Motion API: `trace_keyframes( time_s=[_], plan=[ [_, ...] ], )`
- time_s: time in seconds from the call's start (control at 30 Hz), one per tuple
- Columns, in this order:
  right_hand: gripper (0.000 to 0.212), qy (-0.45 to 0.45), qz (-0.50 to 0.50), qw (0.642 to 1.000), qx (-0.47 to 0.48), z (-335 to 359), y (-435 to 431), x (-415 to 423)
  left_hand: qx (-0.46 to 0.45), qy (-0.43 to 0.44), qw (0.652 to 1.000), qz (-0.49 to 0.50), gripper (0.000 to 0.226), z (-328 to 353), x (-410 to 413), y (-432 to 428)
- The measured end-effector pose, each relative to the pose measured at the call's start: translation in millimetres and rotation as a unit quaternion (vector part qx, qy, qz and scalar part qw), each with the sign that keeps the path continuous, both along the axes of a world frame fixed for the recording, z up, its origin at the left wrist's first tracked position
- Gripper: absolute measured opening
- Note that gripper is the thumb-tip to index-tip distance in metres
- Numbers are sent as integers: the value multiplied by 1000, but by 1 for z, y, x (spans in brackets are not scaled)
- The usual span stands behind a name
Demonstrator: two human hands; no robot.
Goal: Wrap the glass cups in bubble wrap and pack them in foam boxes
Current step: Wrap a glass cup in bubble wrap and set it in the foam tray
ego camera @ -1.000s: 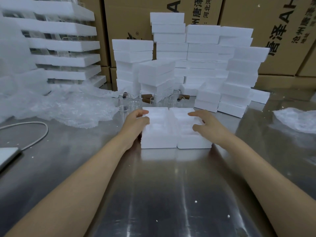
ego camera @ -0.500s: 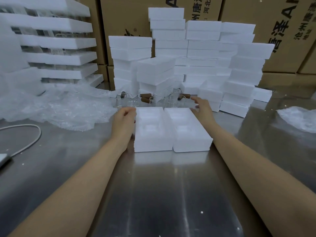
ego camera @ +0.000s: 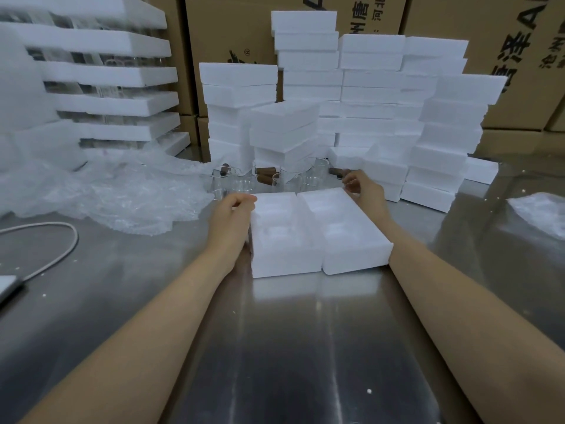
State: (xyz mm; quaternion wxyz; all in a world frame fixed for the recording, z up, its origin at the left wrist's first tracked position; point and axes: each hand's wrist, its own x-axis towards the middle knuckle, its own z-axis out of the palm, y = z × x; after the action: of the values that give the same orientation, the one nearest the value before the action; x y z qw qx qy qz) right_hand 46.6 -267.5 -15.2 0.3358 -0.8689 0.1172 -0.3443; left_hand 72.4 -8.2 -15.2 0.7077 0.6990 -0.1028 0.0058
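Box: two open foam halves lie side by side at centre frame.
Change: my hands have come off the tops. Left hand is at the left wall, right hand at the far right corner.
Meaning: box appears ready; wrapping not begun.
Hands: well apart, fingers curled; grip or touch, cannot tell.
Cups: just behind the box; count unclear against the stacks.
Wrap: mid left.
Cavities: washed out.

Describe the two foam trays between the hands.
The left tray and right tray are white foam, rectangular, with moulded hollows facing up, empty. They lie flat side by side, no gap showing, on the steel table. The left hand rests against the left tray's outer side; the right hand is at the right tray's far corner. Glass cups stand just behind.
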Motion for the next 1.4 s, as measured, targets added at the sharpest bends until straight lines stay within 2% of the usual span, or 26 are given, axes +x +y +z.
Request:
trace_keyframes(
  time_s=[0.17, 0.3, 0.37, 0.43, 0.47, 0.53, 0.57, 0.63, 0.67, 0.7, 0.77, 0.83, 0.9, 0.97, 1.07, 1.13, 1.17, 1.23, 1.3, 1.4],
  plan=[
    [18, -120, -15, 991, 64, 5, 10, -20, 21, -19, 1000, -2, 16, 5, -7, 1],
    [17, -158, -30, 981, 112, 8, 16, -42, 42, -24, 999, -7, 15, 8, -7, 2],
    [16, -173, -37, 974, 144, 8, 18, -54, 41, -35, 998, 24, 18, 13, -11, 3],
    [15, -182, -44, 970, 158, 7, 20, -66, 52, -94, 991, 78, 25, 20, -21, 4],
    [17, -182, -48, 970, 156, 6, 21, -72, 72, -158, 980, 102, 29, 23, -30, 5],
    [24, -175, -52, 972, 146, 4, 24, -81, 147, -348, 921, 93, 38, 28, -55, 3],
    [27, -172, -52, 974, 140, 2, 26, -84, 190, -440, 876, 52, 40, 28, -67, -1],
    [32, -166, -61, 977, 122, 1, 31, -88, 283, -583, 761, -20, 39, 26, -82, -17],
    [31, -158, -65, 979, 107, 2, 33, -89, 327, -625, 708, -36, 37, 23, -87, -24],
    [28, -146, -68, 983, 86, 5, 35, -91, 365, -641, 674, -43, 33, 20, -89, -30],
    [19, -116, -75, 990, 28, 14, 37, -92, 405, -635, 656, -44, 28, 15, -85, -35],
    [15, -91, -92, 990, -56, 24, 40, -95, 434, -613, 658, -53, 23, 12, -79, -32],
    [19, -111, -100, 980, -131, 34, 47, -98, 461, -567, 680, -60, 26, 11, -73, -27],
    [19, -152, -89, 971, -159, 41, 61, -101, 417, -510, 752, -42, 38, 11, -69, -21],
    [18, -174, -70, 959, -211, 47, 85, -104, 246, -389, 888, 1, 55, 18, -71, -15],
    [18, -185, -68, 935, -295, 49, 95, -105, 127, -287, 949, -32, 67, 22, -74, -17],
    [19, -198, -66, 921, -330, 50, 98, -105, 77, -240, 967, -48, 70, 24, -74, -19],
    [20, -218, -57, 907, -357, 49, 102, -106, 6, -182, 980, -81, 57, 26, -73, -21],
    [24, -208, -38, 921, -328, 47, 102, -105, -38, -149, 982, -110, 45, 27, -71, -22],
    [50, -148, 52, 979, -128, 42, 99, -102, -68, -97, 982, -150, 60, 28, -60, -20]
  ],
)
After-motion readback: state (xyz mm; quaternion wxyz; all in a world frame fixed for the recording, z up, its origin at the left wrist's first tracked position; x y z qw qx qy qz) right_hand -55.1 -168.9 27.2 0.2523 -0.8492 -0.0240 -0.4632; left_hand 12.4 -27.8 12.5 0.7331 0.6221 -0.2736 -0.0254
